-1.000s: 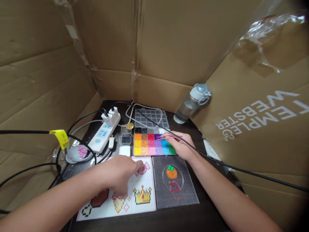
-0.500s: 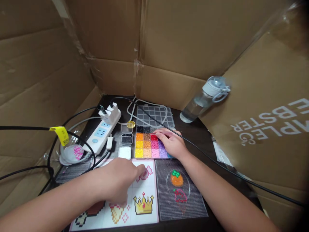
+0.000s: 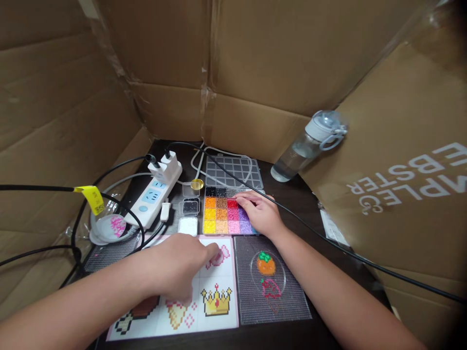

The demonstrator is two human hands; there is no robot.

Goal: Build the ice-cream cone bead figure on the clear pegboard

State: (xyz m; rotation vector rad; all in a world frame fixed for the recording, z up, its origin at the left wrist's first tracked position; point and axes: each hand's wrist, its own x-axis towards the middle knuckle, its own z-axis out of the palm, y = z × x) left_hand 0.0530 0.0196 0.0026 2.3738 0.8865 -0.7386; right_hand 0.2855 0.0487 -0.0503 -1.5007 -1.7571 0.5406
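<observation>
My left hand rests over a pattern sheet of pixel drawings. One finger stretches out towards the pink candy drawing, and nothing shows in this hand; its lower fingers are partly hidden. My right hand is closed on thin pinkish tweezers, whose tip is over the red compartment of the bead box. Beside the sheet lies a clear pegboard bearing an orange fruit of beads with green leaves and, below it, a red and pink bead outline.
Small containers of black beads and white beads stand left of the box. A power strip with plugs, a dish of pink beads and cables lie further left. A water bottle leans by the cardboard wall.
The view has tilted slightly, so everything sits a little higher. Both hands keep nearly the same places over the sheet and the bead box.
</observation>
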